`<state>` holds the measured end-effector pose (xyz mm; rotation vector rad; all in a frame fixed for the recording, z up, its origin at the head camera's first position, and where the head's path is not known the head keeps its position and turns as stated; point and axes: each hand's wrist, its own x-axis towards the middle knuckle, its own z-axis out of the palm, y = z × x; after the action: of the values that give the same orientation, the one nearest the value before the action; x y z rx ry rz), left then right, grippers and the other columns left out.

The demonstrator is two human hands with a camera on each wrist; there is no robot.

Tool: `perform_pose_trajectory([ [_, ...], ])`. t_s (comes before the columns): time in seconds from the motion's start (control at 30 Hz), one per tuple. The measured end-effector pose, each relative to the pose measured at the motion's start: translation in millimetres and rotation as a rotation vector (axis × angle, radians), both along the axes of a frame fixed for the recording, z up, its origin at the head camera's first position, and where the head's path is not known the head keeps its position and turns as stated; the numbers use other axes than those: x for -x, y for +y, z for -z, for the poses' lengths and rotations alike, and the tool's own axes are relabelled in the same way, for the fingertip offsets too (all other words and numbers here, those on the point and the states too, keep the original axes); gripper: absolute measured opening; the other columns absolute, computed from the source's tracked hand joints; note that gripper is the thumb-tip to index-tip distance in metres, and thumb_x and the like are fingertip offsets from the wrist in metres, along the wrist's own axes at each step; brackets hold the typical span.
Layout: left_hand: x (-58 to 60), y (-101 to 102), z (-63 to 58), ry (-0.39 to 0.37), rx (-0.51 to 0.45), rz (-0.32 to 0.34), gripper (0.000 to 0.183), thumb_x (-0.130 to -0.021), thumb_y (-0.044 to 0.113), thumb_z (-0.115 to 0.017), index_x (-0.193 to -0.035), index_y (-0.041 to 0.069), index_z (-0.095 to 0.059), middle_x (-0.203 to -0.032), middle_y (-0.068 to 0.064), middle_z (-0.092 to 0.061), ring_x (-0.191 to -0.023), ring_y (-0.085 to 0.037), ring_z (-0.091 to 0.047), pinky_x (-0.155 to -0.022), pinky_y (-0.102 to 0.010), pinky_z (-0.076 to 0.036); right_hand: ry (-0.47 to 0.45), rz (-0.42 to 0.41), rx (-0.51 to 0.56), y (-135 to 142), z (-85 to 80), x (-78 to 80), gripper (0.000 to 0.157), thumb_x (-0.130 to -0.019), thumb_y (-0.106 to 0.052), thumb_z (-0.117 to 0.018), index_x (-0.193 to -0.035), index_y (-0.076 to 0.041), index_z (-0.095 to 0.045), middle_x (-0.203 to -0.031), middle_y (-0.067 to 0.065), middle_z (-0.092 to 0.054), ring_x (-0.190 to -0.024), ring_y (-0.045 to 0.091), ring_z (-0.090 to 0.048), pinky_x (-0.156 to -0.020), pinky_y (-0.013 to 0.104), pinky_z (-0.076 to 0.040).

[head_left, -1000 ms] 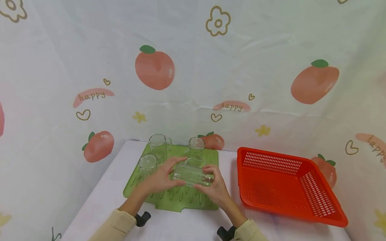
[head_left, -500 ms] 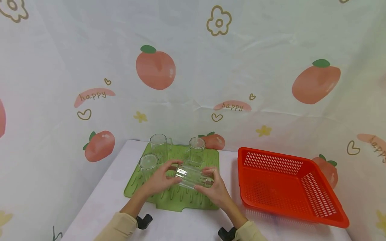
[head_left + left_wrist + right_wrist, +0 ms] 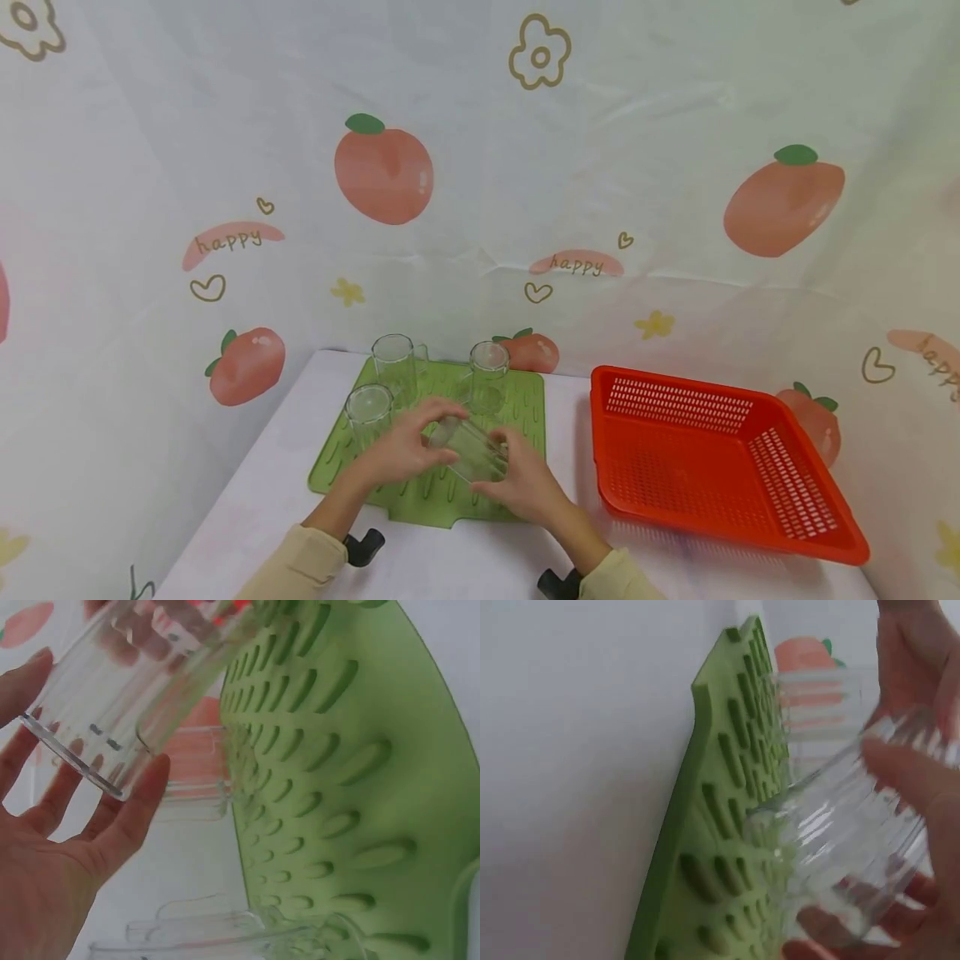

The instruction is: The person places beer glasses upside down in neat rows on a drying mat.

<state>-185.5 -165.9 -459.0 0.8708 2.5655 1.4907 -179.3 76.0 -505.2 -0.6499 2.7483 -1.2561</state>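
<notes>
Tilted above the green drying mat (image 3: 420, 510) is a clear glass mug (image 3: 470, 450), held between both hands. My left hand (image 3: 405, 450) grips one end, its fingers and thumb spread around the rim-like edge in the left wrist view (image 3: 82, 825). At the other end my right hand (image 3: 527, 482) holds the mug with curled fingers and thumb; the right wrist view is blurred there. On the mat stand three more glass mugs: one at back left (image 3: 393, 371), one at front left (image 3: 370, 421) beside my left hand, and one at back right (image 3: 489, 379).
A red plastic basket (image 3: 675, 508) with slotted walls stands on the white table (image 3: 465, 567), right of the mat. Behind the table hangs a white cloth (image 3: 480, 167) printed with fruit. The standing mugs are close behind and left of the hands.
The held mug has turned, its right end swinging down and toward me. My right hand has shifted slightly left and down with it. My left hand has stayed around its end.
</notes>
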Motion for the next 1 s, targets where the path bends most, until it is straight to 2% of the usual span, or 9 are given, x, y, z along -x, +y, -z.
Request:
perform_pose_trajectory([
  [0.07, -0.4, 2, -2.0, 0.025, 0.069, -0.001, 0.053, -0.089, 0.020, -0.080, -0.138, 0.020, -0.060, -0.147, -0.005, -0.053, -0.134, -0.032, -0.052, -0.079, -0.027, -0.056, 0.029, 0.017, -0.084, -4, -2.1, -1.7, 0.079, -0.078, -0.040, -0.089, -0.139, -0.009, -0.049, -0.130, 0.007, -0.063, -0.107, 0.019, -0.063, -0.089, 0.041, -0.057],
  [0.2, -0.9, 5, -5.6, 0.062, 0.147, -0.004, 0.054, -0.090, 0.021, -0.079, -0.140, 0.020, -0.060, -0.150, -0.002, -0.051, -0.141, -0.031, -0.048, -0.096, -0.043, -0.054, 0.113, 0.032, -0.178, -10, -4.6, -4.4, 0.083, -0.076, -0.043, -0.089, -0.141, -0.007, -0.051, -0.131, 0.008, -0.063, -0.114, 0.023, -0.063, -0.094, 0.045, -0.057],
  [0.3, -0.6, 7, -11.9, 0.088, 0.170, 0.012, 0.056, -0.090, 0.021, -0.079, -0.142, 0.023, -0.058, -0.151, 0.000, -0.052, -0.144, -0.029, -0.047, -0.109, -0.056, -0.047, 0.153, 0.029, -0.186, -11, -6.8, -5.9, 0.084, -0.076, -0.045, -0.088, -0.142, -0.008, -0.052, -0.129, 0.007, -0.062, -0.113, 0.023, -0.062, -0.093, 0.045, -0.057],
  [0.4, 1.5, 4, -24.8, 0.121, 0.181, 0.002, 0.058, -0.090, 0.024, -0.078, -0.144, 0.027, -0.056, -0.150, 0.001, -0.054, -0.144, -0.026, -0.047, -0.111, -0.056, -0.046, 0.157, 0.034, -0.163, -11, -9.2, -6.0, 0.083, -0.077, -0.047, -0.088, -0.141, -0.009, -0.052, -0.128, 0.006, -0.061, -0.108, 0.019, -0.061, -0.088, 0.041, -0.056],
  [0.5, 4.9, -6, -41.8, 0.141, 0.182, -0.072, 0.056, -0.092, 0.032, -0.076, -0.144, 0.030, -0.055, -0.149, 0.002, -0.056, -0.141, -0.028, -0.050, -0.109, -0.055, -0.048, 0.120, 0.054, -0.107, -11, -10.1, -5.4, 0.083, -0.077, -0.048, -0.087, -0.142, -0.011, -0.050, -0.130, 0.004, -0.060, -0.107, 0.016, -0.061, -0.086, 0.038, -0.055],
  [0.57, 6.7, -18, -52.4, 0.132, 0.197, -0.164, 0.056, -0.094, 0.040, -0.073, -0.145, 0.032, -0.054, -0.151, 0.001, -0.054, -0.139, -0.032, -0.052, -0.108, -0.058, -0.048, 0.075, 0.069, -0.066, -10, -9.8, -4.9, 0.086, -0.077, -0.049, -0.086, -0.143, -0.012, -0.047, -0.132, 0.005, -0.060, -0.106, 0.016, -0.061, -0.085, 0.037, -0.055],
  [0.7, 14.2, -49, -64.8, 0.100, 0.223, -0.320, 0.062, -0.099, 0.048, -0.063, -0.153, 0.024, -0.045, -0.155, -0.008, -0.049, -0.141, -0.040, -0.048, -0.110, -0.062, -0.044, 0.016, 0.101, -0.011, -7, -7.6, -4.3, 0.088, -0.076, -0.049, -0.087, -0.143, -0.011, -0.044, -0.127, 0.006, -0.062, -0.101, 0.016, -0.062, -0.080, 0.034, -0.053],
  [0.83, 23.6, -80, -62.1, 0.055, 0.241, -0.421, 0.067, -0.105, 0.051, -0.050, -0.159, 0.013, -0.036, -0.158, -0.018, -0.044, -0.148, -0.042, -0.038, -0.115, -0.064, -0.037, 0.026, 0.131, -0.013, -5, -4.3, -2.4, 0.085, -0.075, -0.047, -0.088, -0.138, -0.008, -0.045, -0.118, 0.006, -0.064, -0.094, 0.015, -0.060, -0.073, 0.029, -0.050],
  [1.0, 33.6, -110, -47.2, 0.005, 0.312, -0.501, 0.070, -0.107, 0.053, -0.041, -0.159, 0.007, -0.031, -0.159, -0.025, -0.039, -0.148, -0.048, -0.035, -0.114, -0.068, -0.035, 0.060, 0.151, -0.034, -5, -1.1, 4.1, 0.081, -0.077, -0.044, -0.088, -0.134, -0.004, -0.047, -0.114, 0.007, -0.063, -0.085, 0.014, -0.058, -0.068, 0.025, -0.049],
])
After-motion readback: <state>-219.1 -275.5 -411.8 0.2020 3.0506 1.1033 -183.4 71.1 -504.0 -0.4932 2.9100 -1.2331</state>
